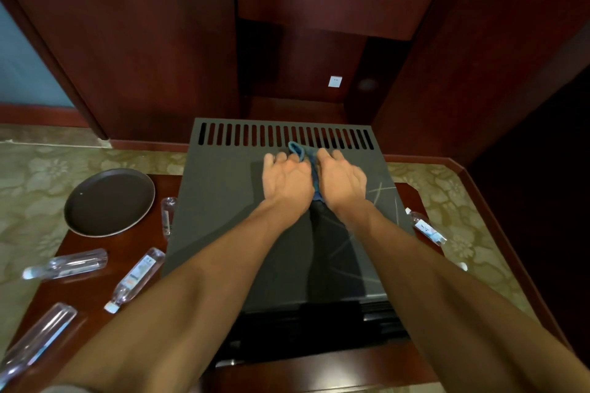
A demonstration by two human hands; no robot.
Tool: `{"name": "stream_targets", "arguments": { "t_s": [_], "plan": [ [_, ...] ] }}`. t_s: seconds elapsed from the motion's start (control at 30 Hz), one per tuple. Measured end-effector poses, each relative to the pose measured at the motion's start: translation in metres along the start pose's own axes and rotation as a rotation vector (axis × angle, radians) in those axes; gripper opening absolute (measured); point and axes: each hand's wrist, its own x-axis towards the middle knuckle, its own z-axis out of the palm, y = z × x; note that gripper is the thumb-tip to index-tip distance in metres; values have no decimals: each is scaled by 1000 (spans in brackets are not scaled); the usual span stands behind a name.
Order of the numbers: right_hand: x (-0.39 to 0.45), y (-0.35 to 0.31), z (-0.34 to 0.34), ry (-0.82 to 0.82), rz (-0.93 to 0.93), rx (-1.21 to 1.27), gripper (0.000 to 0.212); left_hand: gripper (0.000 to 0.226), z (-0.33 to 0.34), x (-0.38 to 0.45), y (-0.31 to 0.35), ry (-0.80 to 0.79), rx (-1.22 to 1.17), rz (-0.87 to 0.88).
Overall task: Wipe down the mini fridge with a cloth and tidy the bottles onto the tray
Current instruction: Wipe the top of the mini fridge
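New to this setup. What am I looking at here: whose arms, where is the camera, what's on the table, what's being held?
There is no robot: a person works bare-handed, filmed by one wide-angle camera on their head, looking forward and down. Both forearms reach over the flat dark grey top of the mini fridge, which has vent slots along its far edge. The left hand and right hand together hold a small bunched blue cloth against that top. The fridge stands on a red-brown wooden table. Left of it lie a round dark tray with nothing on it and several clear plastic water bottles on their sides; another bottle lies at right.
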Motion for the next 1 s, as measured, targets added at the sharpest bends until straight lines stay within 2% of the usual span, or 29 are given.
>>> {"name": "stream_targets", "arguments": {
  "t_s": [0.1,0.23,0.43,0.6,0.8,1.0],
  "plan": [
    [-25,9,-5,20,-44,-9,20,25,-1,-25,11,20,-5,-10],
    [-64,20,-7,61,-91,-12,11,25,-1,-65,29,18,17,-16],
    [-126,31,-12,74,-140,-1,11,21,-4,-131,52,33,22,-67],
    [-170,37,-20,43,-168,18,23,21,-5,-175,66,50,25,-93],
    [-197,44,-28,22,-167,12,35,27,-6,-197,82,50,54,-86],
    [-200,58,-31,20,-152,-4,35,30,-2,-192,95,74,56,-39]
  ]
}}
